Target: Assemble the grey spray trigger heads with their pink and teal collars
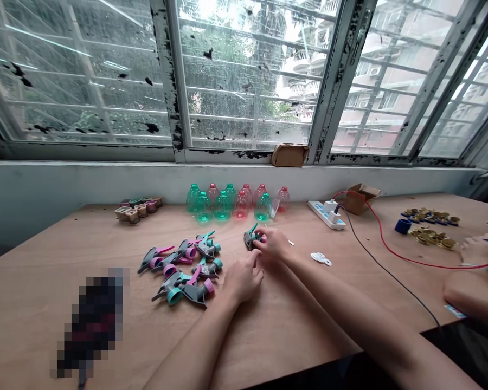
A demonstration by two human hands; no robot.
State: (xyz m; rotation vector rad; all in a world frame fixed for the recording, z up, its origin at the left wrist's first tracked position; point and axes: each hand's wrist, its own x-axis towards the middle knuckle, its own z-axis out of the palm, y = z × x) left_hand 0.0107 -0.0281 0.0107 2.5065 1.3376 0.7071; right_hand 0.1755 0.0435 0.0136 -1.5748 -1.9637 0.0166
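Note:
My right hand [273, 244] is closed around a grey spray trigger head with a teal lever [250, 237], held just above the tabletop. Below and to the left of it, my left hand [242, 278] is loosely bent with its fingers apart, index finger pointing toward the right hand; nothing shows in it. Left of that hand lies a loose pile of grey spray trigger heads [197, 292] with pink or teal levers and collars. Behind both hands, green bottles [222, 208] and pink bottles [241, 207] without tops stand in rows near the wall.
White flat discs [320, 258] lie right of my right arm. A power strip [326, 214] with red and black cables and a small cardboard box [360, 199] sit behind. Another person's arm [472, 287] rests at far right near gold parts [433, 237]. A blurred dark object [91, 325] lies front left.

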